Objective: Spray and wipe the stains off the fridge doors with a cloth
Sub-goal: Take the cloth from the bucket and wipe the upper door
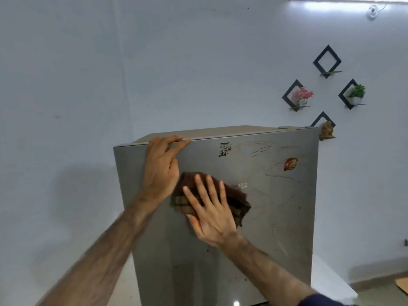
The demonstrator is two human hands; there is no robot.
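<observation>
A: Around the fridge (276,217)?
B: Pale wall (88,85) behind. Right of it, diamond shelves (326,61) with pink flowers (302,96), a green plant (357,91), a brown figurine (327,130). On the door, black smudge (224,149), red scribbles (256,149), a red sticker (290,164).
A: Hands?
B: Left hand (162,168) hooked over the door's top edge, fingers curled on it. Right hand (209,208) flat, fingers spread straight, pressing the brown cloth (234,199) against the door's middle.
</observation>
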